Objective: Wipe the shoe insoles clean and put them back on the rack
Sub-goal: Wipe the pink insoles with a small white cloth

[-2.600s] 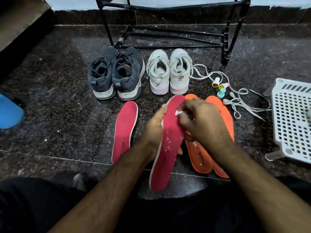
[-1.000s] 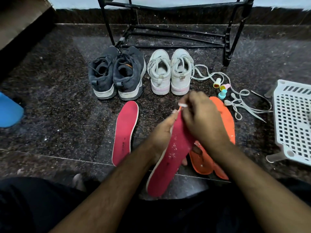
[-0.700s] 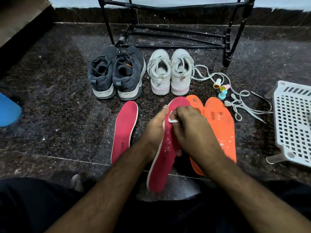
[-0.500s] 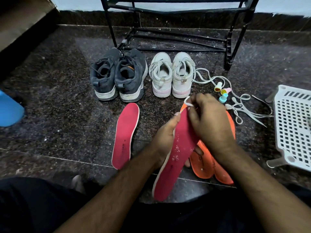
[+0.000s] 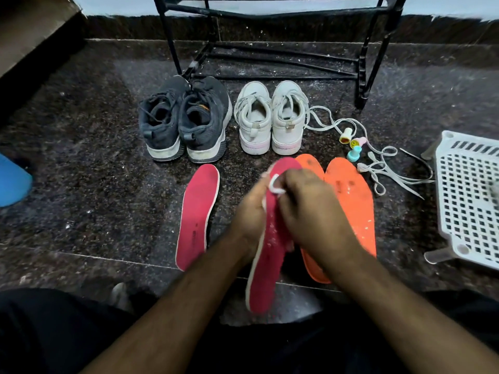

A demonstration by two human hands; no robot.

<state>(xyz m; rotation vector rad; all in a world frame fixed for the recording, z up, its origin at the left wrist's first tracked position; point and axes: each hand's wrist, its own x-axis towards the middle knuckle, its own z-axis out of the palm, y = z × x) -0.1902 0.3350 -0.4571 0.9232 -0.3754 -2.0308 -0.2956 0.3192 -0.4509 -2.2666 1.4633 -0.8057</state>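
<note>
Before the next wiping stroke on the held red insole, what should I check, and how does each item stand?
1. Left hand grips the held red insole: ok.
2. Right hand pinches the white wipe: ok.
3. Held insole free of white specks: not ok.
4. Orange insoles free of specks: not ok.
5. Second red insole wiped: cannot tell.
6. Rack bars free for insoles: ok.

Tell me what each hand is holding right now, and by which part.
Left hand grips the red insole by its left edge, around mid-length. Right hand pinches a small white wipe against the insole's upper part.
</note>
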